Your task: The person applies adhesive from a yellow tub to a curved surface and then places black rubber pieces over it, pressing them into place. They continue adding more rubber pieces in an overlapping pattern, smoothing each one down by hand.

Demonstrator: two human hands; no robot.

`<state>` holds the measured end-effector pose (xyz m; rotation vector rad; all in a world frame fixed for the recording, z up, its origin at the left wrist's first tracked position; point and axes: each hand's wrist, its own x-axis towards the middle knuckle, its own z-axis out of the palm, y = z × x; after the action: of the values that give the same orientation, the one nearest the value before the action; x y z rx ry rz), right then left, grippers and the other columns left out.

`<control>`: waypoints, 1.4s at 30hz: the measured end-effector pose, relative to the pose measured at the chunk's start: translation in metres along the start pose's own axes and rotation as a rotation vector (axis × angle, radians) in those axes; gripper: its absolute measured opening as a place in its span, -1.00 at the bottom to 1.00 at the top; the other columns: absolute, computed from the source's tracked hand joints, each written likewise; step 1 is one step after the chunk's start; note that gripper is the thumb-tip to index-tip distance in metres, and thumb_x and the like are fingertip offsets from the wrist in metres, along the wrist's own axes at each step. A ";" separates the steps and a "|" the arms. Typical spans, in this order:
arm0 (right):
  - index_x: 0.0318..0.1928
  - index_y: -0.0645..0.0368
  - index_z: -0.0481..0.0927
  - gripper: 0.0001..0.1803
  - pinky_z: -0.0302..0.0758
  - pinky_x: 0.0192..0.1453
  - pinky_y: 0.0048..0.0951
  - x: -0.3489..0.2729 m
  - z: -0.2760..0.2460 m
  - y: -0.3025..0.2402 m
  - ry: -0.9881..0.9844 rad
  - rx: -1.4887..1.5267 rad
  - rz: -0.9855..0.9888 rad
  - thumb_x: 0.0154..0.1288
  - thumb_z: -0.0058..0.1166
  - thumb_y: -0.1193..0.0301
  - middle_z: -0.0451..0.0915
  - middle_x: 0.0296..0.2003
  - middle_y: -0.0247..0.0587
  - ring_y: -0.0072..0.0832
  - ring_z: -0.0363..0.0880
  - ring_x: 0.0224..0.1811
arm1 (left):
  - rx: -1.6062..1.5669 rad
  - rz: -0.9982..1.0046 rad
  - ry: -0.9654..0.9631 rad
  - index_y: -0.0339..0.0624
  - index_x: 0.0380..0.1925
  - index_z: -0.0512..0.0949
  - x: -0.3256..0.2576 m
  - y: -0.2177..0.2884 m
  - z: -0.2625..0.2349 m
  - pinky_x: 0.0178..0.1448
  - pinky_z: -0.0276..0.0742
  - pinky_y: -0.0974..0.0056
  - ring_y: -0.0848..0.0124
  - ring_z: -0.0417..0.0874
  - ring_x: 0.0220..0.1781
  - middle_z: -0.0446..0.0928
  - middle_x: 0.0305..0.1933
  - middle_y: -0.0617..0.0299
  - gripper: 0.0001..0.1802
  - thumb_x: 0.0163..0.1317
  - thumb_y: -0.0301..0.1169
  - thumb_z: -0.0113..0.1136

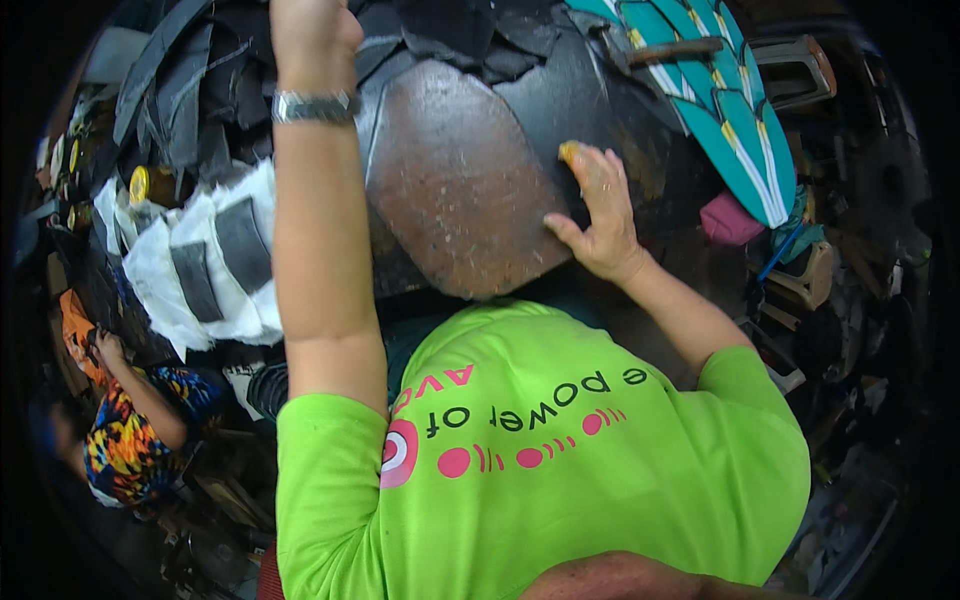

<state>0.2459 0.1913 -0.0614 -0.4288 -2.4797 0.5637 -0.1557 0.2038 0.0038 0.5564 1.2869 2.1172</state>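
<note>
Rust-brown sheet (455, 185), flat, roughly shield-shaped with a rounded lower edge, lay in the middle of a dark cluttered work surface (640, 150) directly ahead of the person. Surface mottled reddish-brown, dull, with paler scuffed patches; upper left edge overlapped by dark offcuts (450, 30).

Right hand (598, 210): fingers spread and pressed down at the sheet's right edge, a small yellow object (568, 151) pinched at the fingertips, kind not discernible.

Left hand (312, 35): raised toward the upper edge, closed into a fist; whether it gripped anything could not be told. Metal wristwatch (313, 106) on the wrist.

Adjacent items: white fabric pieces with grey rectangular patches (215, 260), left of the sheet; yellow round lid (139, 184) beyond them; teal panel with white and yellow stripes (720, 100), upper right; pink bundle (730, 222) beneath it. Another person in a multicoloured garment (130, 440) sat lower left.
</note>
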 end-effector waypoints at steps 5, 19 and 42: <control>0.51 0.19 0.19 -0.10 0.01 0.56 0.13 -0.004 0.003 -0.026 0.048 -0.030 0.009 0.30 0.27 0.10 0.33 0.41 0.07 0.04 0.20 0.50 | 1.032 0.336 -0.271 -0.16 0.19 0.59 -0.157 -0.032 -0.010 0.41 0.38 0.10 0.00 0.46 0.39 0.42 0.37 -0.21 -0.43 0.23 -0.13 0.40; 0.58 0.00 0.08 -0.11 -0.03 0.61 0.05 0.017 -0.034 0.017 -0.339 0.193 -0.039 0.34 0.20 0.16 0.55 0.25 -0.22 -0.26 0.41 0.41 | 1.306 0.264 -0.312 -0.12 0.33 0.45 -0.273 -0.023 -0.007 0.37 0.37 -0.11 -0.34 0.44 0.26 0.39 0.26 -0.45 -0.43 0.36 -0.17 0.20; 0.57 0.00 0.09 -0.25 -0.14 0.62 0.14 -0.013 0.000 -0.036 -0.256 -0.394 0.196 0.53 -0.17 -0.06 0.11 0.54 0.06 -0.12 -0.01 0.62 | 1.753 0.626 -0.390 -0.15 0.46 0.26 -0.252 -0.068 -0.027 0.60 -0.04 -0.22 0.11 0.12 0.63 0.20 0.58 0.02 -0.38 0.48 -0.14 -0.09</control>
<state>0.2497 0.1555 -0.0499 -0.8027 -2.8208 0.2084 0.0317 0.0404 -0.0807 2.0629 2.6286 0.4891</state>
